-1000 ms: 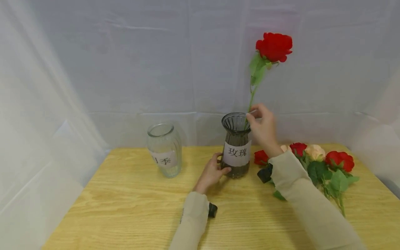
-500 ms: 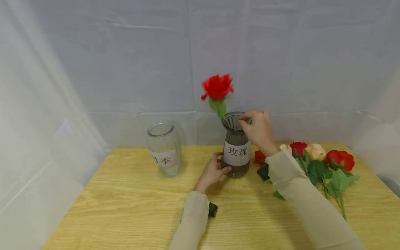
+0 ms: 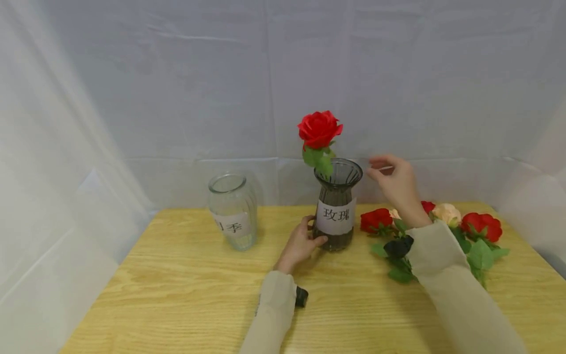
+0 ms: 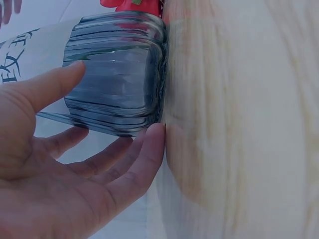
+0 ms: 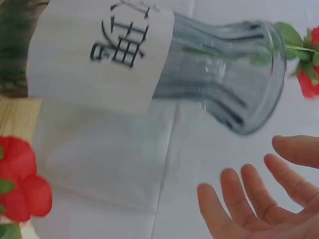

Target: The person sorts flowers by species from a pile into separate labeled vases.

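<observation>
A dark glass vase (image 3: pixel 337 196) with a white paper label stands upright on the table. My left hand (image 3: pixel 301 247) holds it low down, thumb in front and fingers around the side; the left wrist view shows the thumb over the glass (image 4: pixel 117 74). One red rose (image 3: pixel 319 130) stands in the vase, its bloom leaning left above the rim and its stem inside. To the right of the rim is my right hand (image 3: pixel 395 184), apart from the vase and holding nothing. In the right wrist view its fingers (image 5: pixel 256 191) are spread.
A clear glass vase (image 3: pixel 234 211) with a label stands to the left on the wooden table (image 3: pixel 185 295). Several flowers lie at the right, among them a red rose (image 3: pixel 482 227) and a peach rose (image 3: pixel 446 215). A white cloth (image 3: pixel 199 98) hangs behind.
The red rose has gone down into the dark vase and swung left. My right hand has let go of its stem and moved away to the right. My left hand has stayed put.
</observation>
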The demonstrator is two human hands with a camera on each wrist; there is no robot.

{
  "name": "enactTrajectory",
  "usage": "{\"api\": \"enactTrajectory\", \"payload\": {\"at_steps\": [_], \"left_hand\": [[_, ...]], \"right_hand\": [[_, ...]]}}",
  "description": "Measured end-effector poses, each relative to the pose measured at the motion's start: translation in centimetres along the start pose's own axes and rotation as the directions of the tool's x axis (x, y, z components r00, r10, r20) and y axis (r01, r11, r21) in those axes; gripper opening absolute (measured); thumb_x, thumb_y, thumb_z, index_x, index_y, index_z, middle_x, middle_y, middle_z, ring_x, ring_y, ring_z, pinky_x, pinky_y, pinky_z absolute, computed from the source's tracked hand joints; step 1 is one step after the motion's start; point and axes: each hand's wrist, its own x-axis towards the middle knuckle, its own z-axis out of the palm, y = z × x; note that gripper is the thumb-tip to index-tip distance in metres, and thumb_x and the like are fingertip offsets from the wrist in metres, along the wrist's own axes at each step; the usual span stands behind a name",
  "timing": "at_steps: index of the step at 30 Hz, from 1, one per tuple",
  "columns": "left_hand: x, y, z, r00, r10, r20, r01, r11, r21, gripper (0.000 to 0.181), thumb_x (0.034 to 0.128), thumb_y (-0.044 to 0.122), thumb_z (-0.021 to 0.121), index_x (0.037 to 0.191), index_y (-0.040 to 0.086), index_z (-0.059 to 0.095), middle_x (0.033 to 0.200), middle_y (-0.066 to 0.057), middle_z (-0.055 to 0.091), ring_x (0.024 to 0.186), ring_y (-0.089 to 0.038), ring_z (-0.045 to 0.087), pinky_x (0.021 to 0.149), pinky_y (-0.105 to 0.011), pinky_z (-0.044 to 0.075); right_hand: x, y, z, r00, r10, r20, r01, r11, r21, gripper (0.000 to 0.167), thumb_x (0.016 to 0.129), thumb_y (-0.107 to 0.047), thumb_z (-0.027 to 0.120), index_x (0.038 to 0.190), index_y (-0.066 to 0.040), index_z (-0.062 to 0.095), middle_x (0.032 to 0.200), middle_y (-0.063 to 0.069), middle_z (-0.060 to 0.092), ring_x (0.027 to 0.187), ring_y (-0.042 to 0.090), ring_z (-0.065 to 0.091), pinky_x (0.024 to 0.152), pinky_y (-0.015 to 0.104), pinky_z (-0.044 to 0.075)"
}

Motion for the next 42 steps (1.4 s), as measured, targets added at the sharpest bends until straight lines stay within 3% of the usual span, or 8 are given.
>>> {"api": "enactTrajectory", "payload": {"at_steps": [6, 11, 13, 18, 25, 33, 39, 42], "left_hand": [[-0.1, 0.0, -0.1, 1.0, 0.009, -0.005, -0.009, 1.0, 0.007, 0.064, 0.0929, 0.004, 0.072, 0.146, -0.01, 0.039, 0.133, -0.032, 0.054, 0.113, -0.043, 0.06, 0.094, -0.051, 0.052], [-0.2, 0.0, -0.2, 1.0, 0.003, -0.013, -0.003, 1.0, 0.01, 0.064, 0.0926, 0.003, 0.073, 0.146, -0.01, 0.039, 0.132, -0.032, 0.055, 0.112, -0.043, 0.06, 0.094, -0.05, 0.052], [-0.2, 0.0, -0.2, 1.0, 0.0, -0.016, 0.001, 1.0, 0.014, 0.064, 0.0925, 0.004, 0.073, 0.146, -0.01, 0.039, 0.131, -0.032, 0.055, 0.112, -0.043, 0.06, 0.093, -0.05, 0.052], [-0.2, 0.1, -0.3, 1.0, 0.0, -0.016, 0.0, 1.0, 0.023, 0.064, 0.0926, 0.004, 0.073, 0.145, -0.011, 0.039, 0.131, -0.032, 0.055, 0.111, -0.042, 0.06, 0.092, -0.05, 0.053], [-0.1, 0.1, -0.4, 1.0, -0.003, -0.01, 0.004, 1.0, 0.017, 0.065, 0.0927, 0.005, 0.073, 0.146, -0.01, 0.039, 0.132, -0.032, 0.055, 0.113, -0.043, 0.06, 0.093, -0.049, 0.052], [0.3, -0.9, -0.4, 0.999, 0.054, -0.005, -0.054, 0.997, 0.052, 0.065, 0.0934, 0.016, 0.074, 0.144, -0.009, 0.041, 0.126, -0.03, 0.057, 0.106, -0.036, 0.063, 0.088, -0.041, 0.055], [0.1, 0.0, -0.4, 1.0, 0.003, -0.007, -0.003, 0.999, 0.039, 0.065, 0.0925, 0.008, 0.073, 0.146, -0.009, 0.04, 0.13, -0.032, 0.055, 0.113, -0.042, 0.06, 0.093, -0.049, 0.052], [0.0, 0.3, -0.4, 1.0, -0.011, -0.01, 0.011, 0.999, 0.046, 0.065, 0.0931, 0.007, 0.073, 0.147, -0.009, 0.039, 0.132, -0.031, 0.055, 0.114, -0.042, 0.06, 0.094, -0.049, 0.052]], "right_hand": [[-1.1, 1.4, -2.4, 0.989, 0.106, 0.099, -0.11, 0.993, 0.032, 0.039, 0.104, -0.015, 0.059, 0.137, 0.006, 0.057, 0.127, 0.027, 0.058, 0.099, 0.027, 0.063, 0.072, 0.013, 0.052], [-2.0, 2.6, -4.0, 0.964, 0.2, 0.176, -0.218, 0.972, 0.086, 0.047, 0.105, -0.021, 0.056, 0.142, 0.007, 0.05, 0.132, 0.024, 0.051, 0.087, 0.002, 0.062, 0.074, 0.02, 0.057], [-2.2, 3.1, -4.5, 0.953, 0.226, 0.201, -0.252, 0.961, 0.111, 0.049, 0.106, -0.021, 0.056, 0.144, 0.008, 0.046, 0.134, 0.024, 0.049, 0.085, -0.001, 0.062, 0.073, 0.024, 0.058], [-2.9, 4.3, -5.6, 0.936, 0.259, 0.239, -0.296, 0.945, 0.135, 0.054, 0.106, -0.022, 0.055, 0.147, 0.009, 0.041, 0.132, 0.021, 0.049, 0.084, 0.0, 0.065, 0.074, 0.032, 0.06], [-3.9, 6.1, -6.9, 0.928, 0.27, 0.255, -0.317, 0.934, 0.165, 0.056, 0.104, -0.025, 0.06, 0.143, 0.01, 0.042, 0.114, 0.0, 0.057, 0.086, 0.006, 0.069, 0.074, 0.037, 0.061], [-5.2, 8.0, -8.3, 0.915, 0.299, 0.272, -0.351, 0.922, 0.164, 0.052, 0.104, -0.028, 0.06, 0.142, 0.005, 0.044, 0.113, -0.009, 0.058, 0.091, 0.009, 0.069, 0.077, 0.04, 0.061], [-6.1, 9.1, -9.4, 0.916, 0.295, 0.271, -0.342, 0.929, 0.144, 0.056, 0.105, -0.028, 0.058, 0.143, 0.009, 0.041, 0.107, -0.015, 0.062, 0.09, 0.011, 0.07, 0.075, 0.039, 0.061], [-6.4, 9.6, -9.9, 0.907, 0.316, 0.277, -0.367, 0.917, 0.158, 0.049, 0.105, -0.028, 0.059, 0.14, 0.004, 0.046, 0.104, -0.019, 0.063, 0.089, 0.01, 0.071, 0.075, 0.039, 0.061]]}}
